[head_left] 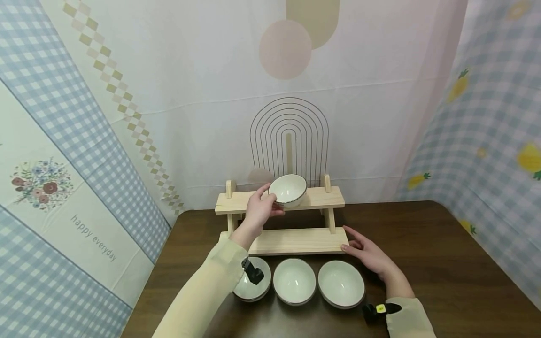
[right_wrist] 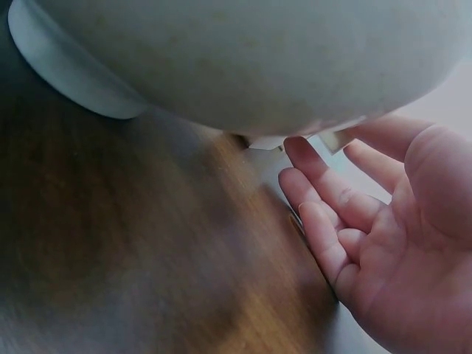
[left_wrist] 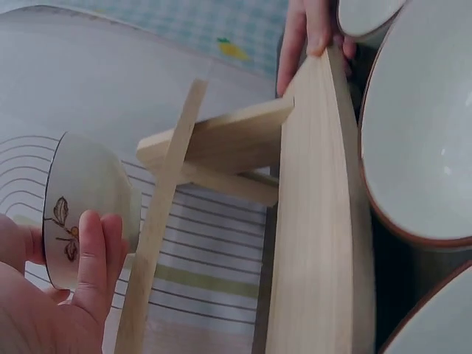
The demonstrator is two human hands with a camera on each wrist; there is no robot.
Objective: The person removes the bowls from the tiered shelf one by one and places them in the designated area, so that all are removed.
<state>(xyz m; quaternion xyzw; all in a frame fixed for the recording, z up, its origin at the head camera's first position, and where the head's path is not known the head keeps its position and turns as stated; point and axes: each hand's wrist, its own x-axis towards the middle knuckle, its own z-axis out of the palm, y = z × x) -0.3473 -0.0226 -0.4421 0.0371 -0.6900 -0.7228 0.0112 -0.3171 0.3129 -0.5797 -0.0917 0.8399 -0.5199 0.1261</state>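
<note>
A white bowl point(head_left: 288, 188) with a dark rim is tilted in my left hand point(head_left: 258, 209), at the upper board of a two-tier wooden shelf point(head_left: 296, 240). Thumb and fingers pinch its left side; in the left wrist view the bowl point(left_wrist: 99, 184) shows a brown leaf print. Whether its base touches the board is unclear. My right hand point(head_left: 369, 253) grips the right end of the lower board, thumb at the front corner and fingers at the back. In the right wrist view, a near bowl point(right_wrist: 258, 66) partly hides where the right hand point(right_wrist: 398, 228) meets the wood.
In front of the shelf stand a left bowl point(head_left: 249, 288), partly behind my sleeve, a middle bowl point(head_left: 294, 281) and a right bowl point(head_left: 341, 284), in a row on the dark wooden table point(head_left: 444, 263). A patterned cloth point(head_left: 203, 141) hangs close behind the shelf.
</note>
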